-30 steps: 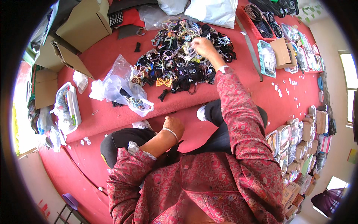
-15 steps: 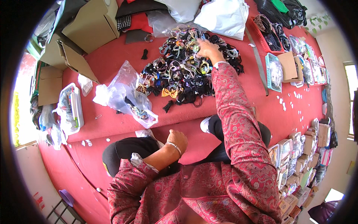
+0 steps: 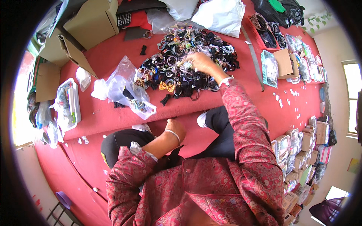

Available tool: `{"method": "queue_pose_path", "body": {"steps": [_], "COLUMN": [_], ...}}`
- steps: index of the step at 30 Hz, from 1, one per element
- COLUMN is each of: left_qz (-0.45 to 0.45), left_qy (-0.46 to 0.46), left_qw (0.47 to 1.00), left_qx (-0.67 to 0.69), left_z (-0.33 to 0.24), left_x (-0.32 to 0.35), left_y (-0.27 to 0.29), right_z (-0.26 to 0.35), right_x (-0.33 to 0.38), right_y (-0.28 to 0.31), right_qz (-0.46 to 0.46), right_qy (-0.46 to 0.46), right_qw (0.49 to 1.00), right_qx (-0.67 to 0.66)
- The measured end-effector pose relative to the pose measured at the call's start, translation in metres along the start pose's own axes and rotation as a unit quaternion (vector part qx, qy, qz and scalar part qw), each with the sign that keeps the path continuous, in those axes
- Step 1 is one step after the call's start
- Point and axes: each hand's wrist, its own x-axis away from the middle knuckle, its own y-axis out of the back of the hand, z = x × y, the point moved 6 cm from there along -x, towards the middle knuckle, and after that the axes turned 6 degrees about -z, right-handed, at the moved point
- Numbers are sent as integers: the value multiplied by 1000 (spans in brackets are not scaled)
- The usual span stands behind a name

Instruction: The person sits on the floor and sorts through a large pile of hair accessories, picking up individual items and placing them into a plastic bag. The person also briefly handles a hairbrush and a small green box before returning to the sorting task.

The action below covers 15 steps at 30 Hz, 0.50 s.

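Observation:
A big pile of hair ties (image 3: 177,75), mostly black with some pale, coloured and beaded ones, is spread over the red surface in front of me. My right hand (image 3: 202,62) reaches over its middle, fingers pointing left among pale bands. The fingertips are blurred, so whether they grip one does not show. Near my lap, my left hand (image 3: 176,129) is closed, a bracelet on its wrist; anything inside it is hidden. A yellow bow (image 3: 166,86) lies at the pile's near edge. Beside it on the left is a clear plastic bag (image 3: 122,88) with more hair ties inside.
Open cardboard boxes (image 3: 91,24) and a white basket (image 3: 77,103) of bagged goods stand at left. White bags (image 3: 220,17) lie behind the pile. To the right are a red basket (image 3: 260,35), a blue basket (image 3: 269,69) and rows of packaged goods (image 3: 301,158). Paper scraps litter the red surface.
My right hand has drawn back toward me, from the far part of the pile to its middle. My left hand stays closed near my lap. The whole view has shifted slightly.

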Motion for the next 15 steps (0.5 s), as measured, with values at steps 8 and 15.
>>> {"method": "queue_pose_path", "body": {"steps": [8,15], "left_qz": [-152,-319], "left_qy": [6,82], "left_qw": [987,459], "left_qx": [58,826], "left_z": [23,113], "left_x": [5,5], "left_y": [55,98], "right_z": [-4,100], "right_x": [7,35], "right_y": [96,113], "right_qz": [-177,-46], "right_qy": [-154,-194], "right_qw": [861,770], "right_qx": [-452,-606]}}
